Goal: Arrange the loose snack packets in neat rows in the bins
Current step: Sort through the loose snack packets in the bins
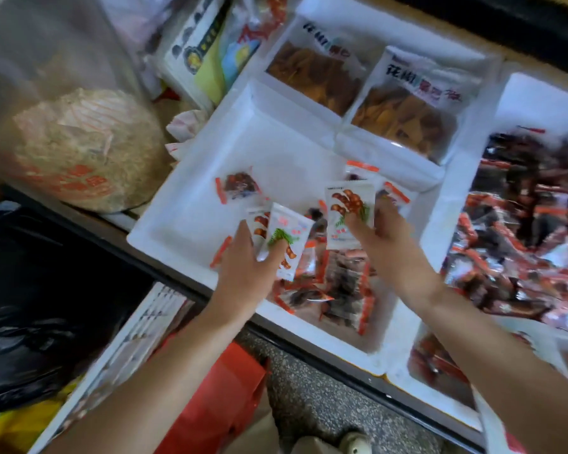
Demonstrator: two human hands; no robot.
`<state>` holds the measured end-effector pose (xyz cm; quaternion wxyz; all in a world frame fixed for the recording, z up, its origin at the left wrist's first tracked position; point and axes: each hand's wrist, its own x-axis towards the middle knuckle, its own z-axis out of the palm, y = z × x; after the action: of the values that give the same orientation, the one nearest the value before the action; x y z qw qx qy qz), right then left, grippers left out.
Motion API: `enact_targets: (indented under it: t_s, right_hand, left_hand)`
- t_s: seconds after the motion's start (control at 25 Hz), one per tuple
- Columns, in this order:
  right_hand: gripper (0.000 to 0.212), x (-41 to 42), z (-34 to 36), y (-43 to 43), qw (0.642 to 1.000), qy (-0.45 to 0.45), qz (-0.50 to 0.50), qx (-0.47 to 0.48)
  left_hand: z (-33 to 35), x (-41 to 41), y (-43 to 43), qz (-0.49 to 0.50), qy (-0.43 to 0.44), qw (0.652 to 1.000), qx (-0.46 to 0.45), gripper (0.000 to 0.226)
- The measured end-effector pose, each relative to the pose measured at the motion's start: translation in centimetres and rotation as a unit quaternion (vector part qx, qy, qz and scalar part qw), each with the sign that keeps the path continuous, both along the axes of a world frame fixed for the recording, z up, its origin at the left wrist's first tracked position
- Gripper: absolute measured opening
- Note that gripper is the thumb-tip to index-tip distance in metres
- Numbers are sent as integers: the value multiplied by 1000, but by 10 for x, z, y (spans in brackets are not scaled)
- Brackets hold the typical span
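A white foam bin [191,178] fills the middle of the view. My left hand [246,273] pinches a couple of white snack packets [284,237] with red and green print over the bin's near side. My right hand [387,237] holds another white packet of the same kind [348,208], upright, a little further in. Below both hands a heap of orange-edged packets [338,290] lies in the bin. One loose dark packet [240,186] lies alone on the bin's floor to the left.
A second bin [459,204] on the right is heaped with red and dark packets [522,240]. Two big bags of brown crisps [404,116] lie behind. A clear sack [86,149] sits left, a black bag [40,296] below it, a red stool [223,398] by my legs.
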<state>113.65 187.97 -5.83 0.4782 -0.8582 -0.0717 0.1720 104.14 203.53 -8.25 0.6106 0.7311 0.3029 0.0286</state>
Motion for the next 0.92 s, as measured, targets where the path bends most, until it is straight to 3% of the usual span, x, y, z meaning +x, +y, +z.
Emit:
enact_targets:
  t_s: [0.16,0.32,0.48,0.76,0.92]
  right_hand:
    - [12,-29,12,-81,996,27,-81,-9]
    - [18,-45,29,-187,989,-5,-150,-7]
    - [10,-68,42,-303,976,-18,-215,21]
    - [25,-77,40,-486,935,10,-341,-95]
    - [33,-42,21,-557,918,30,-365,-150]
  left_hand:
    - [7,15,-96,-129,-28,991,-34,28]
    - [24,20,-191,-223,-23,972,-68,23]
    - [41,22,-294,-317,-28,946,-64,29]
    - [42,69,-473,-391,-18,918,54,22]
    - [30,109,-563,-398,-3,908,131,36]
